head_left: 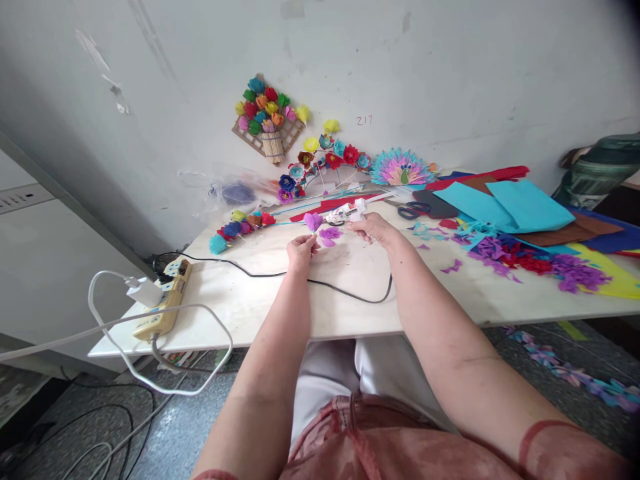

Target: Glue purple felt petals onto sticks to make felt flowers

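Currently left hand point(301, 249) pinches a purple paper flower point(313, 221) at its base, fingers closed. Right hand point(373, 229) is wrapped around a white glue gun point(346, 213), nozzle toward the flower. More purple petals point(329, 235) lie between both grips, on the table point(280, 300).
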